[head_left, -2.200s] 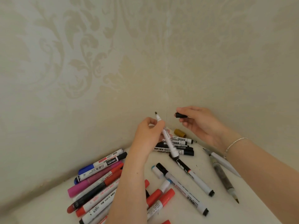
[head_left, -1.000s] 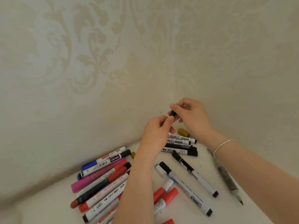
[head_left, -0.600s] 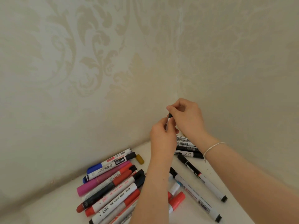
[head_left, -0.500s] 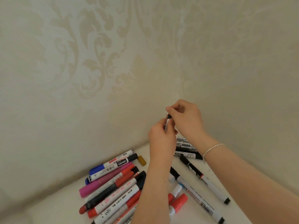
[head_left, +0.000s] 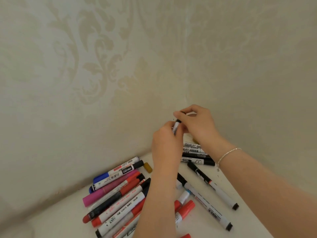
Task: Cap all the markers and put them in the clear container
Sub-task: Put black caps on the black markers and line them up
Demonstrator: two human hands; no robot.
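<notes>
Left hand (head_left: 165, 140) grips the slim white marker (head_left: 175, 127) upright above the white tabletop (head_left: 243, 227) — right hand (head_left: 197, 125) pinches its small black cap (head_left: 178, 120) on the tip, hands touching.

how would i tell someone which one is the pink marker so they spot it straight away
Start at the pile of markers lying side by side on the white table, left of the person's left forearm. The pink marker lies in the upper part of that pile, just below the two white ones with the blue and black ends. It is the only one pink along its whole length; its neighbours have white, red or black barrels.
</notes>
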